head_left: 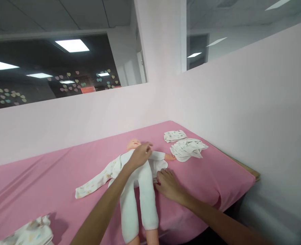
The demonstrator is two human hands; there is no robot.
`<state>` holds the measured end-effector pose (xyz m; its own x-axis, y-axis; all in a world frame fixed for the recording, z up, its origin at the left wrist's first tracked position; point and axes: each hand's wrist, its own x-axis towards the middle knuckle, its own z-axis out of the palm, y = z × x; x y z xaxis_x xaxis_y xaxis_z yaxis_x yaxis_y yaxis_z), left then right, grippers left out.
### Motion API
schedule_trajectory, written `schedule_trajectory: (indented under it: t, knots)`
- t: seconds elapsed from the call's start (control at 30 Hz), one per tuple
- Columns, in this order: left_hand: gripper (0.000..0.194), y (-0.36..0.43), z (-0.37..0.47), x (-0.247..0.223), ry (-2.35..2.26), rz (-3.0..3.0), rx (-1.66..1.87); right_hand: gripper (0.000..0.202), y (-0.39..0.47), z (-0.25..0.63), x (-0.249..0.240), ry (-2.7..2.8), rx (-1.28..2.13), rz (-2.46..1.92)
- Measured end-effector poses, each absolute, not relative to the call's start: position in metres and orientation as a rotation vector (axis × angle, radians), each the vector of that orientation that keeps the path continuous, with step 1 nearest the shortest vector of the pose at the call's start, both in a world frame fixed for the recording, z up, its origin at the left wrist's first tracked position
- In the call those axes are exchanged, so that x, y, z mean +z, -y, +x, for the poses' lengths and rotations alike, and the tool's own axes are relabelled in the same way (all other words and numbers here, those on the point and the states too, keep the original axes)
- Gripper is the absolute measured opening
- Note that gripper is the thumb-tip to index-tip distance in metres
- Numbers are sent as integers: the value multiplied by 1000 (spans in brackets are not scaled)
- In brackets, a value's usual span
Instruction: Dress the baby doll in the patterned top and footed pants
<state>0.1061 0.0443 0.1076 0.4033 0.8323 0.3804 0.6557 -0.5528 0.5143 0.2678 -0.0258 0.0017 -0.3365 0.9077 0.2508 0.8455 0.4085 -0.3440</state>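
Note:
A baby doll (147,204) in white cloth lies on its back on a pink-covered table, head at the far end. A printed baby shirt (96,183) is partly on it: one sleeve stretches out to the left, and more of the garment lies under the doll's right-hand side. My left hand (141,155) is over the doll's upper chest, just below its face, fingers loosely bent and apart with nothing visible in them. Beside the doll's waist, my right hand (169,183) is closed on the shirt's edge; its fingertips are partly hidden.
Two bundles of printed baby clothes, a folded one (175,136) and a crumpled one (187,149), lie near the doll's outstretched hand. Another printed cloth (30,233) is at the front left. The pink table cover (51,173) meets white walls (254,112) behind and right.

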Motion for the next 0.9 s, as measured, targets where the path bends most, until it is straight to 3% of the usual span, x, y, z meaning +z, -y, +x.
schedule_trajectory:
  t: [0.1,0.2,0.37,0.63,0.9]
  knots:
    - [47,-78,148,94,-1330,2838,126,14,21,256,-3,2264,211,-1516]
    - [64,-99,163,73,-1411,2889,-141,12,12,268,-1,2287,258,-1470]
    - [64,-109,144,60,-1477,2914,-162,12,-9,323,6,2256,266,-1456]
    - [59,-90,105,83,-1456,2888,65,15,-65,411,20,1914,7,-1930]
    - [54,-75,95,74,-1456,2819,91,19,-85,406,21,1816,-84,-2038]
